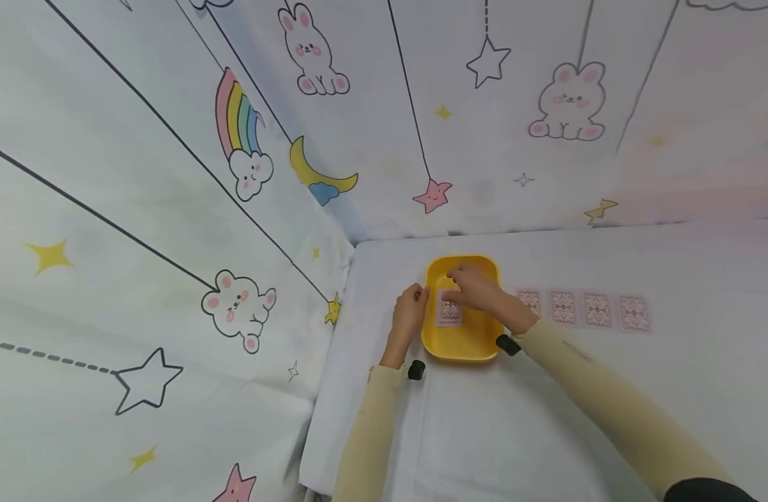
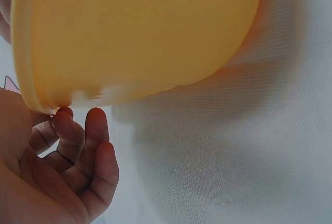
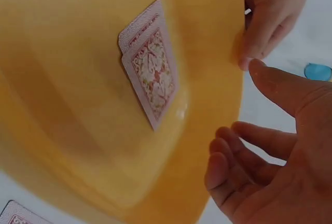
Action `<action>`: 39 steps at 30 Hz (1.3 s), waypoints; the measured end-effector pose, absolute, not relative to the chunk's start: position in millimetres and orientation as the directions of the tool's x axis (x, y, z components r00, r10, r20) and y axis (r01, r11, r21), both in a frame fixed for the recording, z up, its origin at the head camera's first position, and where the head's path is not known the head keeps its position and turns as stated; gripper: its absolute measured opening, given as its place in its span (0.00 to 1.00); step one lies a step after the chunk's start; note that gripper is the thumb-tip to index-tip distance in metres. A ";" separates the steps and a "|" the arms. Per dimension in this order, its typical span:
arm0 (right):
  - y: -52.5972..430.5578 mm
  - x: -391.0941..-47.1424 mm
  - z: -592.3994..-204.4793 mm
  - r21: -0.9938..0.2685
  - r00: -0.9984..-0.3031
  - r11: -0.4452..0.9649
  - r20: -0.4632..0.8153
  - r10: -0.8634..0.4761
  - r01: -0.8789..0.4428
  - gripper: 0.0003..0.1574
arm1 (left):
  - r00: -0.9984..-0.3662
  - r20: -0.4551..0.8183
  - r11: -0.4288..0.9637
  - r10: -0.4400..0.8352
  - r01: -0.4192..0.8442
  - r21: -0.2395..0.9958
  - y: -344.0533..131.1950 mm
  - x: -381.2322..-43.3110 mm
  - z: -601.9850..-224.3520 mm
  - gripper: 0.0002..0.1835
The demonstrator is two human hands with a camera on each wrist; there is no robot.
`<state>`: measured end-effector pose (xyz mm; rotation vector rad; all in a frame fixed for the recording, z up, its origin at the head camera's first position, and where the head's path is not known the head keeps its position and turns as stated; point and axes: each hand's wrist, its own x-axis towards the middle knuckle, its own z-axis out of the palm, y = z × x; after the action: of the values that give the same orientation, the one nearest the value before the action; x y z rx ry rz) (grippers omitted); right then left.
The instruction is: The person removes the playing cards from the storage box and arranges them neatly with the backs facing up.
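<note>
On the table stands a yellow tray (image 1: 465, 343). My left hand (image 1: 411, 307) pinches its left rim; in the left wrist view the thumb and index finger meet at the rim while the other fingers (image 2: 98, 130) curl loosely outside the wall. Face-down playing cards (image 3: 155, 76) with red patterned backs lie overlapping on the tray's floor. My right hand (image 1: 478, 289) hovers over the tray and partly covers the cards in the head view. Its thumb and fingers are spread apart, with nothing between them, in the right wrist view.
A row of several face-down cards (image 1: 598, 309) lies on the white table to the right of the tray, the nearest one partly behind my right wrist. Printed cloth walls (image 1: 384, 139) rise at the back and the left.
</note>
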<state>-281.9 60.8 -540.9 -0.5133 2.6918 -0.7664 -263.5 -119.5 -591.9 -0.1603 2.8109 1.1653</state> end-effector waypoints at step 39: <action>55.6 -299.3 -568.3 -0.614 -0.877 0.786 -0.336 -0.343 -0.072 0.42 | -0.994 -0.097 0.714 -0.050 -0.103 0.692 -120.2 -263.3 -593.6 0.17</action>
<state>-299.3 55.6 -568.3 -0.3126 2.5399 -0.8487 -263.3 -120.2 -593.6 -0.1268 2.8424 1.1540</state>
